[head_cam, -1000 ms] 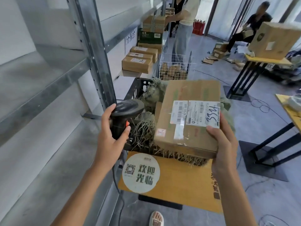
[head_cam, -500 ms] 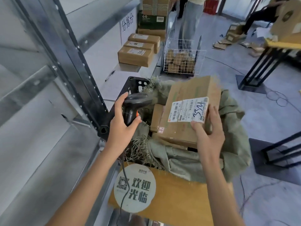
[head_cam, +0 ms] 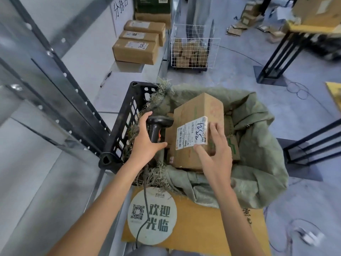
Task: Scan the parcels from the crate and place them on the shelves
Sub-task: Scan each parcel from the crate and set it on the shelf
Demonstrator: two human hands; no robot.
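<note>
A labelled brown cardboard parcel (head_cam: 195, 126) sits tilted in the sack-lined black crate (head_cam: 127, 115).

This is a parcel sorting room or small warehouse. Metal shelves (head_cam: 60, 100) carry labelled cardboard boxes (head_cam: 135, 50), a wire basket (head_cam: 193, 47) on the grey floor holds more boxes, and a black crate (head_cam: 121, 130) contains parcels in a green sack (head_cam: 258, 145).
</note>
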